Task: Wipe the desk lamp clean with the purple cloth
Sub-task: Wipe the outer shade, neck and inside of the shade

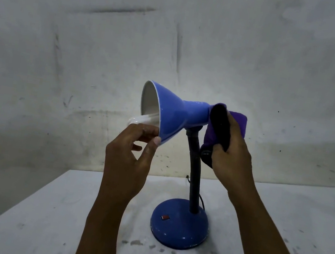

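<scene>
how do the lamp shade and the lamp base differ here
The lamp shade is a lighter blue cone, tilted with its white inside open to the left; the lamp base is a darker blue dome sitting flat on the table. The left hand pinches the shade's rim; no hand touches the base. The base carries a red switch. Both are glossy blue.

Both forearms rise from the bottom edge, bare, converging upward. Left hand (130,147) raised at about 9 o'clock of the right one, back of hand to camera, thumb tip and fingertips pinching the lower rim of the lamp shade (168,114). Right hand (232,154) slightly higher, at 3 o'clock, fingers curled round the bunched purple cloth (220,131), pressing it to the shade's narrow rear end. Light sleeve cuff at the right elbow.
</scene>
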{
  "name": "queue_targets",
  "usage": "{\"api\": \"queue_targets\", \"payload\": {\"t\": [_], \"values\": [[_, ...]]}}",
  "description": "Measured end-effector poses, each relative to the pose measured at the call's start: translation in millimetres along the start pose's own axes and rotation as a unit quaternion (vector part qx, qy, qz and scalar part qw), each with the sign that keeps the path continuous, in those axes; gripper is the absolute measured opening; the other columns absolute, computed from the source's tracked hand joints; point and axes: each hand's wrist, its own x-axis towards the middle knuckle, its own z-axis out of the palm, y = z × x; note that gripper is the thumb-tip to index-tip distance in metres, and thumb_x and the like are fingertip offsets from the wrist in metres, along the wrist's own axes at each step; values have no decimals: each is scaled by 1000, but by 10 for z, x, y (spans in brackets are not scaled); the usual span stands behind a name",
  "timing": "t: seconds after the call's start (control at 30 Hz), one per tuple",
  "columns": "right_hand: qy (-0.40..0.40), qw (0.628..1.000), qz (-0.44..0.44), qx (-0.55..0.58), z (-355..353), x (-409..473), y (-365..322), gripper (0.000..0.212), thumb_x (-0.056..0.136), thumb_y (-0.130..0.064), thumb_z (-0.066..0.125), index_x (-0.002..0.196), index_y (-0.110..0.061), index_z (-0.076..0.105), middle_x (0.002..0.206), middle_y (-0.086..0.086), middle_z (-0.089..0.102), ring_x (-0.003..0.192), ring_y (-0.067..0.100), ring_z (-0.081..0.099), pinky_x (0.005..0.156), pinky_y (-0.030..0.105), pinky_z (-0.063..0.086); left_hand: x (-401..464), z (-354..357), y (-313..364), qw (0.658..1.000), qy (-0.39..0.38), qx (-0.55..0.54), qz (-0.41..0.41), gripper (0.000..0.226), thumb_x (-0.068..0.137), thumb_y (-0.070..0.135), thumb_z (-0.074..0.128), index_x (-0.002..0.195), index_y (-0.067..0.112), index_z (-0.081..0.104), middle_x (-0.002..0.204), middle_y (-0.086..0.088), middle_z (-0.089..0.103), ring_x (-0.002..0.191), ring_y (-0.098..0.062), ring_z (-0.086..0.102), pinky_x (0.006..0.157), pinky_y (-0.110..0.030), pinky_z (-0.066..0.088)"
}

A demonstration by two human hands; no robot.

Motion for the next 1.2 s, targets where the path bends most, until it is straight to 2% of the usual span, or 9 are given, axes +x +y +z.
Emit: {"api": "queue_targets", "payload": {"t": [0.13,0.3,0.43,0.5,0.63,0.77,0.93,1.07,1.2], "values": [[-19,996,3,92,50,-21,-45,71,89,-1,45,141,-43,21,121,4,51,95,16,56,73,29,51,1,4,6,1000,5,-2,-7,18,85,13,61,101,7,64,93,4,63,84,-2,59,72,-6,44],[-89,978,-124,139,246,-207,-315,76,87,2,46,141,-45,19,134,-1,40,103,10,54,79,22,51,6,-2,33,1000,6,-2,8,12,86,11,61,97,12,65,90,8,64,85,-3,61,71,-14,48],[-94,964,-233,87,262,-289,-455,71,81,-10,46,142,-38,22,131,5,45,94,14,58,79,25,56,10,-23,-6,1000,10,10,3,17,84,5,63,100,9,66,92,4,66,85,-6,62,73,-15,49],[-108,955,-259,94,229,-285,-458,71,79,-8,47,138,-41,24,128,5,46,93,17,59,81,28,56,11,-26,-5,1000,8,7,5,19,83,2,64,100,8,65,92,5,65,85,-6,62,73,-12,48],[-108,946,-287,105,258,-279,-368,70,80,-5,52,136,-39,28,134,5,44,104,18,55,86,31,55,0,-8,44,999,14,-36,-9,19,83,18,55,99,13,63,88,11,63,83,-4,61,73,-7,47],[-77,959,-255,100,402,-305,-250,72,82,-10,52,137,-43,20,136,4,39,106,15,55,85,27,54,0,0,63,998,14,-60,-25,21,82,23,51,97,16,63,87,14,63,84,2,60,71,-7,45],[-6,982,-182,40,409,-223,-14,78,85,-6,55,140,-43,15,116,-2,38,80,10,59,66,17,53,-12,-7,46,998,11,-59,-27,22,81,23,51,97,14,65,88,12,64,85,1,59,72,-7,45],[57,995,-87,-13,288,-87,132,76,87,-7,55,144,-38,16,114,7,40,77,10,51,64,20,47,-20,4,48,998,13,-46,-29,30,80,25,52,101,8,65,92,4,66,84,-3,61,72,-8,46],[55,997,-16,48,212,-9,163,71,88,-4,52,145,-33,20,121,12,49,96,21,56,81,37,54,-17,11,34,999,17,-31,-29,22,84,20,60,101,7,65,92,1,66,84,-6,61,73,-10,47]]}}
